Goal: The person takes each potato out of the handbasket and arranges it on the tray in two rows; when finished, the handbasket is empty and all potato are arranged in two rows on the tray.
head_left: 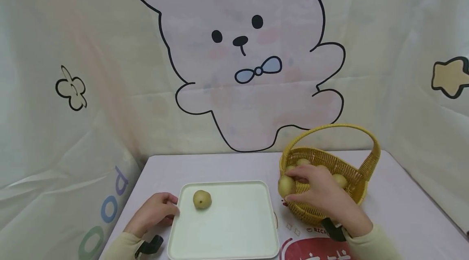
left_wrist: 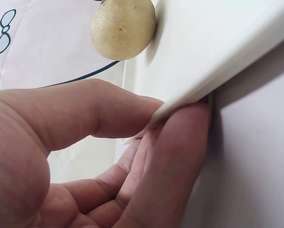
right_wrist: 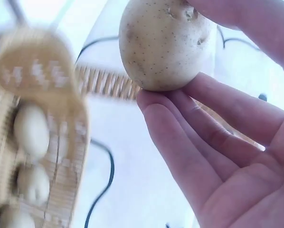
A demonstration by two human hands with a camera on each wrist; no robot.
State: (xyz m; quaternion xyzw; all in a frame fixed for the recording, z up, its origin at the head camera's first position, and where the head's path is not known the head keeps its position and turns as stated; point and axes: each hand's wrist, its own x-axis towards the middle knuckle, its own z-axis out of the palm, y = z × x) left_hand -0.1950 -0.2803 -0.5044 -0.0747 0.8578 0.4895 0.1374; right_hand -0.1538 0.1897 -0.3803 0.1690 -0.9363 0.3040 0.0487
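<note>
My right hand holds a pale yellow potato between thumb and fingertips, at the left rim of a yellow woven basket. In the right wrist view this potato shows small dark eyes and specks. More potatoes lie inside the basket, some partly hidden behind the hand. A white rectangular tray lies left of the basket, bearing a single potato near its far left corner. With thumb and finger, my left hand pinches the tray's left edge.
The basket's tall arched handle rises over its opening. A red printed patch marks the pale tabletop in front of the basket. Behind the table hangs a cloth with a cartoon animal on it.
</note>
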